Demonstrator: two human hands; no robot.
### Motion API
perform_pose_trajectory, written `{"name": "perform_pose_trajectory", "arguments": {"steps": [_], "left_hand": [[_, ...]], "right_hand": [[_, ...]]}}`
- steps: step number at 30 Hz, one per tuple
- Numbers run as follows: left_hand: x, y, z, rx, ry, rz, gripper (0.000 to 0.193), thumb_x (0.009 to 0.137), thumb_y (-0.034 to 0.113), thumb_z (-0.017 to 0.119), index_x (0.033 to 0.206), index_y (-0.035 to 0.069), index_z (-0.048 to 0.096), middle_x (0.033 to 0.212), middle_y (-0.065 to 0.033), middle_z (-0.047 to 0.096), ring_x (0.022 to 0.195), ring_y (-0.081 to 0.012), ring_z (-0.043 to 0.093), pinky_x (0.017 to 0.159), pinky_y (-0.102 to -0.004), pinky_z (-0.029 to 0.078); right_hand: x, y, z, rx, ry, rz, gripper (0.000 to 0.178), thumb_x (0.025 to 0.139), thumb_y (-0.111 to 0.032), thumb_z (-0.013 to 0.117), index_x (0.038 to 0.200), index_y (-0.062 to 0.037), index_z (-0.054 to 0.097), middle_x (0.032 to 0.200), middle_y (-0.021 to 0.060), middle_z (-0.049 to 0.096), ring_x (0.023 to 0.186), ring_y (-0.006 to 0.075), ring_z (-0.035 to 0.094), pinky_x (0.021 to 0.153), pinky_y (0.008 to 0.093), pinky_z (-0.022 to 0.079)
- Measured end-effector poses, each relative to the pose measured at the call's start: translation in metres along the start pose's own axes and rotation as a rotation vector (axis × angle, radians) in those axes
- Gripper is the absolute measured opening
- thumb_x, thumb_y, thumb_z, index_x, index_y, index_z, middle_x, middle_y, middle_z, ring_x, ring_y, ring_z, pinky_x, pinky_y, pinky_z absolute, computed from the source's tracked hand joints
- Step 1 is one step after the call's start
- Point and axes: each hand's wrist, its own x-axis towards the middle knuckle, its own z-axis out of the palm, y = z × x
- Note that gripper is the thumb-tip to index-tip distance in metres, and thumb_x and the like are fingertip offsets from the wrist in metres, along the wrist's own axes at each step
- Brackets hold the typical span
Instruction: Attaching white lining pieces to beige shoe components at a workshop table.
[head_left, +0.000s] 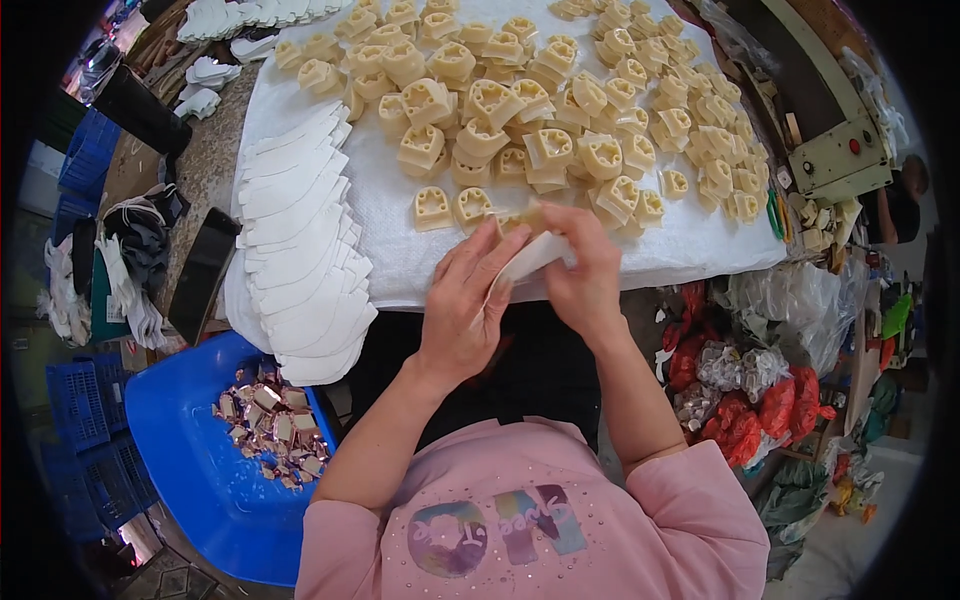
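Note:
Near the table's front edge my two hands meet over a curved white sheet piece [528, 257]. My left hand [462, 300] is closed on it, fingers bent along its left side. Closed too, my right hand [588, 268] pinches the sheet's right end. Behind the fingers shows part of a cream moulded piece [517, 217], mostly hidden; I cannot tell whether it is held or lies on the table. Just beyond stand similar hollow, arch-shaped cream pieces [433, 208]. Left of my hands lies a long overlapping row of curved white sheets [300, 240].
A large heap of cream pieces [500, 105] covers the far white tabletop [395, 270]. At lower left is a blue basin [190, 470] with small shiny scraps [275, 425]. A dark phone-like slab [203, 275] and black bottle [140, 105] stand left. Red plastic bags [735, 425] lie right.

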Motion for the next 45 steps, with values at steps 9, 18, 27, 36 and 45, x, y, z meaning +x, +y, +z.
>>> {"name": "perform_pose_trajectory", "arguments": {"steps": [9,18,27,36,45], "left_hand": [[0.000,-0.004,-0.002,-0.291,0.023,-0.149,0.035,0.097,0.022,0.039,0.123,0.002,0.053,0.120,-0.0190,0.056,0.109,-0.0286,0.055,0.095,-0.0365,0.038],[-0.007,0.007,-0.024,-0.870,0.248,-0.583,0.037,0.097,0.022,0.041,0.119,-0.007,0.050,0.117,-0.0136,0.056,0.101,-0.0174,0.054,0.085,-0.0312,0.043],[-0.031,0.032,-0.033,-1.143,0.407,-0.683,0.030,0.097,0.014,0.041,0.116,-0.007,0.051,0.115,-0.0146,0.056,0.100,-0.0158,0.053,0.086,-0.0304,0.043],[-0.035,0.053,-0.050,-1.171,0.298,-0.604,0.035,0.098,0.019,0.038,0.117,-0.008,0.049,0.115,-0.0158,0.056,0.106,-0.0198,0.056,0.092,-0.0337,0.045],[-0.037,0.056,-0.043,-0.993,0.267,-0.568,0.036,0.099,0.018,0.036,0.119,-0.009,0.048,0.112,-0.0150,0.057,0.096,-0.0159,0.057,0.080,-0.0287,0.047]], "right_hand": [[-0.023,0.002,0.002,-0.214,0.060,0.084,0.056,0.064,0.010,0.056,0.118,-0.0056,0.052,0.100,0.0133,0.056,0.096,0.0317,0.050,0.077,0.0393,0.041],[-0.034,0.003,-0.018,-0.167,0.140,0.178,0.040,0.071,0.003,0.064,0.109,-0.0055,0.056,0.093,0.0124,0.056,0.088,0.0322,0.053,0.071,0.0396,0.043],[-0.008,-0.063,-0.018,0.726,0.124,0.029,0.035,0.074,0.005,0.067,0.106,-0.0018,0.055,0.098,0.0137,0.062,0.086,0.0248,0.061,0.072,0.0295,0.050],[-0.009,-0.067,0.020,0.607,0.224,-0.281,0.048,0.065,0.016,0.059,0.108,-0.0055,0.056,0.100,0.0123,0.060,0.084,0.0283,0.056,0.071,0.0346,0.048],[-0.008,-0.067,0.019,0.590,0.247,-0.239,0.050,0.063,0.016,0.060,0.107,-0.0067,0.058,0.098,0.0100,0.061,0.085,0.0268,0.055,0.069,0.0324,0.046]]}}
